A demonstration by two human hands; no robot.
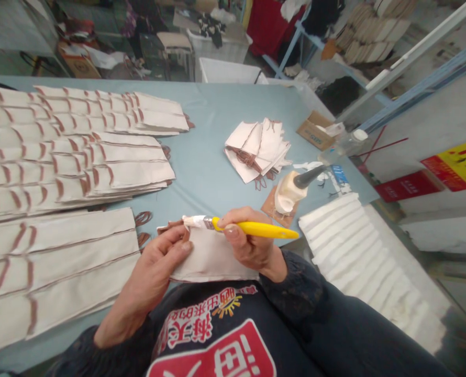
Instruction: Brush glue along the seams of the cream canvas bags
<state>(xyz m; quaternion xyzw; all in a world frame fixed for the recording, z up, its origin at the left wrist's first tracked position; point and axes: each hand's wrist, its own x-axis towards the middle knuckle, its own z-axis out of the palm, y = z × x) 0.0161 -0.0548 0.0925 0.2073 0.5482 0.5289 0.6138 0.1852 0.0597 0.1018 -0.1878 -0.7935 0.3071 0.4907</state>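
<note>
My right hand [248,238] is closed round a yellow-handled glue brush [256,228], its white bristles lying on the top edge of a folded beige paper bag [211,259] near the table's front edge. My left hand [158,264] grips that bag's left side, fingers curled over the paper. A glue-crusted pot [286,195] with a dark handle sticking out stands just beyond my right hand.
Rows of overlapped beige bags with brown cord handles [76,152] cover the left of the blue table [209,157]. A small loose pile of bags [258,149] lies in the middle. White folded strips [358,246] lie at right, a cardboard box [315,131] behind.
</note>
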